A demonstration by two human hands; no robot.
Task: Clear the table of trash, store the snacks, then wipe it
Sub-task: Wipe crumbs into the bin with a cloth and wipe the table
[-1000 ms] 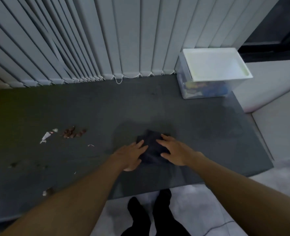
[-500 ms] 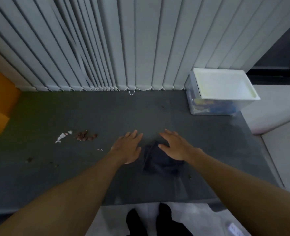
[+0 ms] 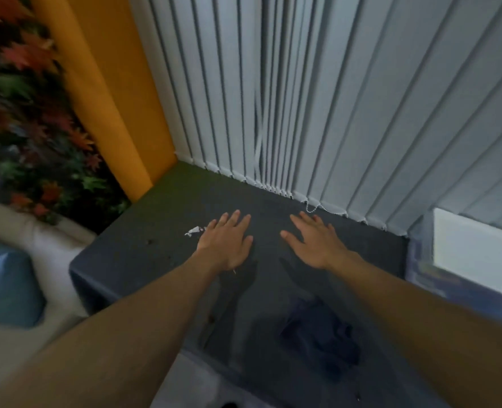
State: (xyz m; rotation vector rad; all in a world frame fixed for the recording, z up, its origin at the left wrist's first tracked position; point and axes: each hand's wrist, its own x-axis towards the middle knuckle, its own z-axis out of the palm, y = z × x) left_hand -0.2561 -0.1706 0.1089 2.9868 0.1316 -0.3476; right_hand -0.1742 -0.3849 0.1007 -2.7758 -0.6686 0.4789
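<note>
My left hand (image 3: 226, 240) and my right hand (image 3: 313, 241) are stretched out over the dark grey table (image 3: 155, 219), fingers straight and spread, holding nothing. A dark crumpled cloth (image 3: 320, 340) lies loose on the table near its front edge, behind both hands and between my forearms. A white paper scrap (image 3: 193, 231) lies just left of my left hand. The brown crumbs seen earlier are hidden by that hand. A clear storage box with a white lid (image 3: 476, 251) stands at the table's right end.
White vertical blinds (image 3: 332, 113) hang along the table's far edge. An orange pillar (image 3: 105, 92) stands at the far left corner, with red and green leaves (image 3: 31, 113) beside it. A blue cushion (image 3: 5, 287) lies on a pale sofa to the left, below the table.
Both hands have let go of the cloth and reached forward over the table. The view has swung left, so the box now sits at the right edge and the pillar shows.
</note>
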